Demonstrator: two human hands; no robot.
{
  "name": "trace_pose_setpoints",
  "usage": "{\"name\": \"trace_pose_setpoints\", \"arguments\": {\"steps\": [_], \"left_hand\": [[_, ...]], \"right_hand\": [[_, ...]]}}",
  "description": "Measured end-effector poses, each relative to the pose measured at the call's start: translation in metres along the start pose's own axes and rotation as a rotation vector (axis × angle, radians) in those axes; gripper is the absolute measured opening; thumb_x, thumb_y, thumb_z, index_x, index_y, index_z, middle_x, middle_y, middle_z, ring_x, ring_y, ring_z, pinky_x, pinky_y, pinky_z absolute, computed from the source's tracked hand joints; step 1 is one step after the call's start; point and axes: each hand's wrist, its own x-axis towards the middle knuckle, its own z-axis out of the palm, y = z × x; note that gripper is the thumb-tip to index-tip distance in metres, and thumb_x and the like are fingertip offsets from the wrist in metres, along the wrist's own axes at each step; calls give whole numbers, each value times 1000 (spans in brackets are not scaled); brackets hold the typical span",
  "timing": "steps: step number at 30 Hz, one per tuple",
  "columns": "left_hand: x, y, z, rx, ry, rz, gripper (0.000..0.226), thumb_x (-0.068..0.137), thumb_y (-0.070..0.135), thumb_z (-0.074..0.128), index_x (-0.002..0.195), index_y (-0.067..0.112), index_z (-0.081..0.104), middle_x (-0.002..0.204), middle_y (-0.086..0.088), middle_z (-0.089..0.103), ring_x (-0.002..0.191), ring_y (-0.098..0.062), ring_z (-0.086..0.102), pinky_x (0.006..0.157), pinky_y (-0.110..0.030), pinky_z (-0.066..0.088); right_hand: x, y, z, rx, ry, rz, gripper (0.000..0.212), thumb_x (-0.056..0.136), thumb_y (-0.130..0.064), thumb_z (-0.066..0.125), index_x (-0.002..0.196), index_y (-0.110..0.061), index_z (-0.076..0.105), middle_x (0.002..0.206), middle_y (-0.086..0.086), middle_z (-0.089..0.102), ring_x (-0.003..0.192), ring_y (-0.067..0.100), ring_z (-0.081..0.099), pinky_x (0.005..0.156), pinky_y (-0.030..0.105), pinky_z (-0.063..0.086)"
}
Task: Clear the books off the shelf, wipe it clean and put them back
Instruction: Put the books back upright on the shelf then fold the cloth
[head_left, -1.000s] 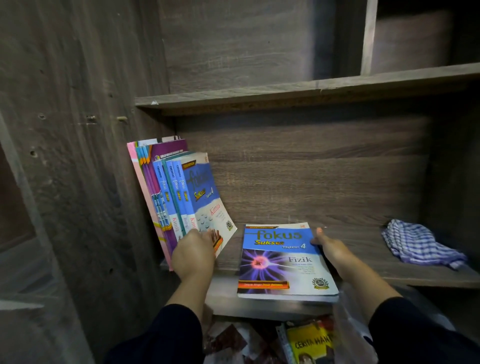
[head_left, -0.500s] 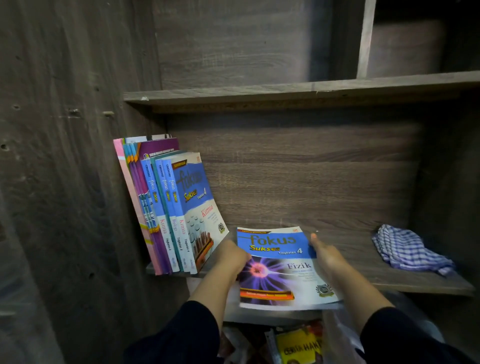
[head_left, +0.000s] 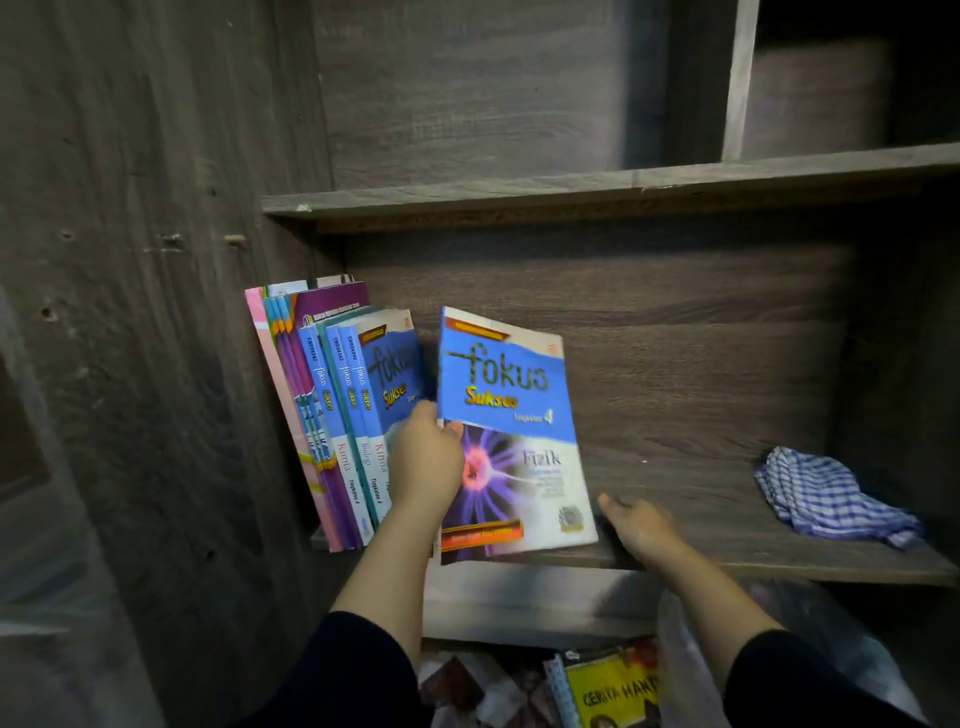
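One book, the Fizik (head_left: 511, 431), is now upright; half a second ago it lay flat on the shelf (head_left: 701, 525) with both hands on its edges. Left hand (head_left: 428, 460) pinches its spine edge at 9 o'clock, thumb on the cover, tilting it toward the row (head_left: 332, 415) standing at 9 o'clock of it, not yet touching. Right hand (head_left: 636, 525) has let go: grip loose, fingers relaxed, resting on the shelf just off the book's lower corner at 4 o'clock. Book's bottom edge sits at the shelf's front lip. Cloth (head_left: 831, 499) lies crumpled at 3 o'clock, well apart. Judgement: wiping looks done, restocking under way; this book only needs sliding against the row. More books (head_left: 608, 691) wait below at 6 o'clock.
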Motion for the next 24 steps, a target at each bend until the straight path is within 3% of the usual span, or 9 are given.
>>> {"name": "trace_pose_setpoints", "arguments": {"steps": [5,8,11,13,18,22,24], "left_hand": [[-5,-17,-8,-33,112,-37,6,93,19,45,96,17,40,87,-16,63,79,-39,62,67,-39,51],[-11,-25,-10,84,114,-29,5,96,10,41,100,8,40,94,-17,59,87,-37,59,65,-36,40],[-8,-27,-15,147,102,-5,8,97,13,44,96,13,36,90,-12,58,79,-29,55,63,-33,39],[-3,-29,-21,237,75,2,12,96,20,49,99,12,39,89,-11,60,78,-28,56,62,-32,40],[4,-32,-35,407,70,43,27,92,31,55,82,10,43,85,-13,64,86,-35,62,63,-31,37],[6,-41,-40,399,48,24,40,89,47,56,73,11,56,66,-5,65,65,-23,65,59,-29,48],[7,-48,-39,389,29,0,43,87,51,55,69,13,59,63,-5,65,63,-23,65,61,-29,51]], "right_hand": [[-13,-5,-5,-226,-201,-195,31,97,-34,46,117,-15,61,120,5,61,111,22,57,97,31,42],[-24,-11,-20,-66,-337,-205,14,98,-23,48,90,-22,60,86,-2,59,75,7,53,74,24,43],[-30,-10,-30,-5,-343,-228,16,99,-21,47,94,-19,62,76,-8,56,67,2,48,56,6,36],[-27,-1,-28,170,-330,-199,17,98,-16,49,94,-14,65,72,-4,56,61,3,47,51,6,36],[-20,13,-25,503,-133,-97,17,93,-9,56,84,-14,68,73,2,66,66,11,58,52,11,45],[-15,20,-33,561,-127,-96,17,92,-6,57,85,-14,70,83,1,70,75,13,62,66,16,46],[-13,24,-39,622,-141,-86,15,92,-4,56,90,-9,70,87,3,72,67,9,66,66,14,49]]}}
